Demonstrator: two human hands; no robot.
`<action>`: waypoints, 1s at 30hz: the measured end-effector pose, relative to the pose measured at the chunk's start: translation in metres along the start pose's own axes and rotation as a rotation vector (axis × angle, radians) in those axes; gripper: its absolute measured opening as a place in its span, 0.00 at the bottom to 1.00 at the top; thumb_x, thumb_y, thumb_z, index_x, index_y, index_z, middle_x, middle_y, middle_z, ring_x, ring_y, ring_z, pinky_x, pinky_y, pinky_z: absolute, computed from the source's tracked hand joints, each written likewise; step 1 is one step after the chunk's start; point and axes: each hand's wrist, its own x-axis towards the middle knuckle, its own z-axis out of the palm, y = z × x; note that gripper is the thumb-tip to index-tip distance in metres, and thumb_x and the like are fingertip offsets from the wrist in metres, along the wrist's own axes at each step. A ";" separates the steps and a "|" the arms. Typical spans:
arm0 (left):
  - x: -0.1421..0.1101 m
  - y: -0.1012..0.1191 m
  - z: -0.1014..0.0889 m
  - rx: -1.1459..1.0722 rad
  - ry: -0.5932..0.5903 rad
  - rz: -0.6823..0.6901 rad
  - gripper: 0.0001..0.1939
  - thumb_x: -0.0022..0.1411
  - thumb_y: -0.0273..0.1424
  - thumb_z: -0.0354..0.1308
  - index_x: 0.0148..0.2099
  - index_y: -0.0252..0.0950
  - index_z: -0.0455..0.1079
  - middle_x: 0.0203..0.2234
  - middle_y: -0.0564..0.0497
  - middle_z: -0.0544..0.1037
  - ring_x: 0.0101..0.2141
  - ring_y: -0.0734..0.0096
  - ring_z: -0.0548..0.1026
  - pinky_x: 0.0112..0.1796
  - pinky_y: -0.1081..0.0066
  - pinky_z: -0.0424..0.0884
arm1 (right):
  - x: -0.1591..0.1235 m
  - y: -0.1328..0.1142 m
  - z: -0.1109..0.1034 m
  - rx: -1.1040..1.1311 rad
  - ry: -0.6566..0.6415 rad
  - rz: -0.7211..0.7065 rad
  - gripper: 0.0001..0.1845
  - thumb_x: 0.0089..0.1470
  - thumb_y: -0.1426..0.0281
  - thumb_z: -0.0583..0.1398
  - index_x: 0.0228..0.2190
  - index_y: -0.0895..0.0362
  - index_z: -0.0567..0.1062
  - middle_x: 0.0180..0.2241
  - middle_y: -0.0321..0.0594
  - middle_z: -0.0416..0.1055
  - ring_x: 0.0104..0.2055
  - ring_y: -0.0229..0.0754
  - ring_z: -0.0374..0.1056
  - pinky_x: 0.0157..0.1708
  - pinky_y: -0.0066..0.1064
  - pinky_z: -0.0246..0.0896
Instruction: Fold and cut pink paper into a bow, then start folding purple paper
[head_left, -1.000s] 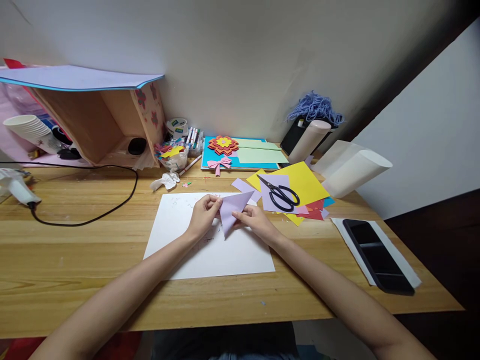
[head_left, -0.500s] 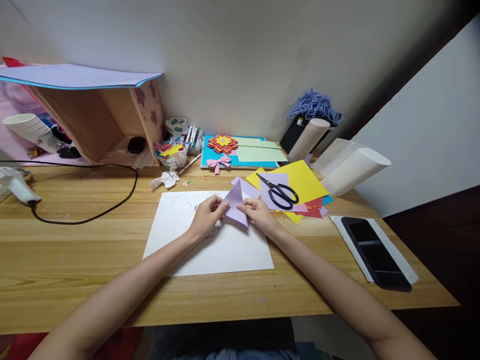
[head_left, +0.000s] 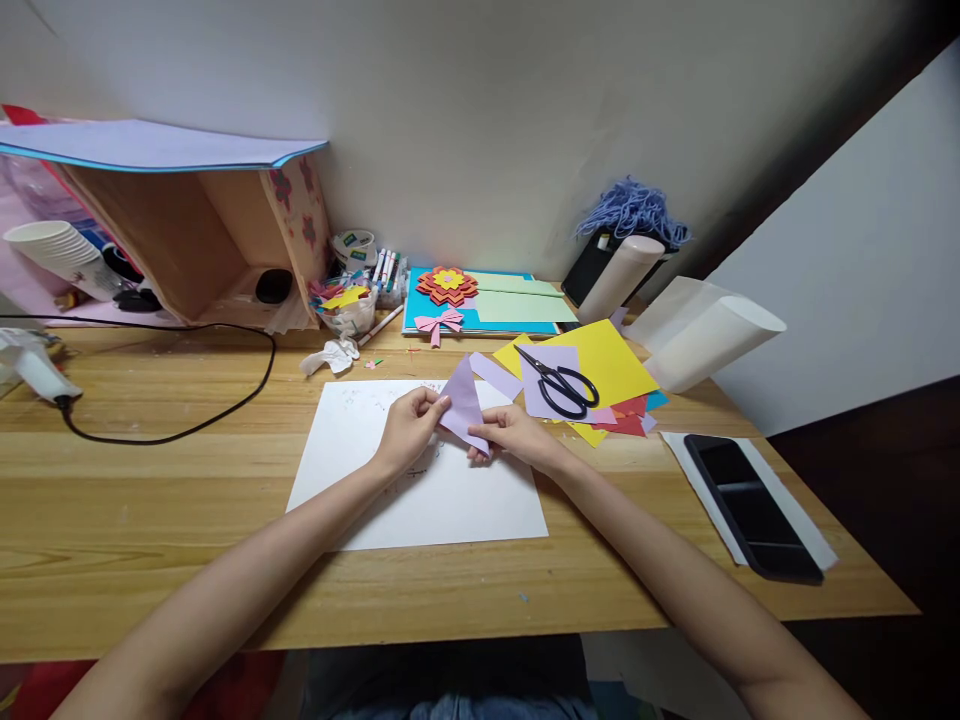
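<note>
Between my hands is a piece of purple paper [head_left: 462, 400], folded into a triangle with its point upward. My left hand [head_left: 409, 428] pinches its left edge between thumb and fingers. Lower down, at the right corner, my right hand [head_left: 517, 436] grips it, with some fingertips showing beneath the paper. Both hands are over a white sheet [head_left: 450, 510] that bears small marks. To the right, black-handled scissors [head_left: 566, 388] lie on a purple square sheet [head_left: 534, 398] and yellow paper [head_left: 619, 365].
Behind the white sheet lie a layered paper flower [head_left: 447, 285] and a pink paper bow [head_left: 439, 322] on blue card. A black phone [head_left: 752, 508] rests at right. At left stand a glue gun [head_left: 37, 370] with a black cord and an open cardboard box [head_left: 187, 230].
The purple triangle has shifted slightly left and tilted. My right hand has moved down along it to the lower corner, while my left hand keeps its pinch.
</note>
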 end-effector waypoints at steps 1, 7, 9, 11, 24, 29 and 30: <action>0.000 0.000 0.000 -0.001 0.010 0.004 0.15 0.54 0.41 0.56 0.28 0.33 0.64 0.19 0.53 0.72 0.22 0.73 0.70 0.25 0.75 0.65 | 0.000 -0.001 -0.001 0.012 -0.035 0.016 0.18 0.45 0.59 0.62 0.27 0.64 0.74 0.24 0.43 0.75 0.21 0.33 0.67 0.23 0.24 0.61; 0.001 0.003 -0.001 0.013 0.051 0.019 0.16 0.52 0.43 0.56 0.27 0.33 0.65 0.19 0.55 0.70 0.21 0.75 0.68 0.24 0.76 0.63 | -0.005 -0.005 -0.011 0.014 -0.170 0.100 0.17 0.45 0.61 0.63 0.27 0.65 0.73 0.28 0.49 0.75 0.25 0.36 0.70 0.29 0.27 0.66; 0.004 0.003 -0.004 0.024 0.095 0.014 0.16 0.52 0.43 0.57 0.28 0.33 0.65 0.18 0.55 0.70 0.21 0.75 0.69 0.24 0.76 0.63 | -0.008 -0.007 -0.012 0.010 -0.216 0.108 0.18 0.45 0.61 0.63 0.29 0.66 0.73 0.28 0.49 0.75 0.27 0.37 0.71 0.30 0.28 0.67; 0.008 0.002 -0.009 0.027 0.148 0.001 0.16 0.52 0.43 0.57 0.29 0.33 0.66 0.17 0.54 0.71 0.21 0.73 0.70 0.24 0.75 0.64 | -0.010 -0.008 -0.013 0.004 -0.270 0.113 0.19 0.45 0.62 0.63 0.32 0.66 0.73 0.28 0.48 0.75 0.28 0.37 0.71 0.32 0.29 0.67; -0.004 0.027 -0.010 -0.192 -0.144 -0.292 0.27 0.54 0.40 0.56 0.54 0.33 0.61 0.21 0.52 0.72 0.18 0.75 0.69 0.21 0.75 0.64 | -0.011 -0.007 -0.001 -0.551 0.388 -0.703 0.06 0.50 0.68 0.58 0.32 0.53 0.75 0.30 0.39 0.61 0.34 0.39 0.61 0.33 0.31 0.62; -0.006 0.030 -0.010 -0.036 -0.112 -0.043 0.26 0.59 0.49 0.43 0.34 0.33 0.73 0.15 0.55 0.59 0.18 0.75 0.59 0.22 0.74 0.60 | -0.015 -0.014 -0.001 -0.234 0.562 -0.541 0.10 0.51 0.61 0.58 0.26 0.55 0.68 0.24 0.36 0.61 0.24 0.36 0.58 0.22 0.28 0.57; -0.007 0.031 -0.010 0.036 -0.093 0.031 0.25 0.58 0.49 0.45 0.32 0.34 0.73 0.16 0.54 0.60 0.20 0.74 0.61 0.24 0.74 0.61 | -0.015 -0.015 -0.001 -0.162 0.552 -0.499 0.12 0.51 0.60 0.58 0.25 0.55 0.66 0.22 0.34 0.60 0.21 0.34 0.57 0.20 0.27 0.55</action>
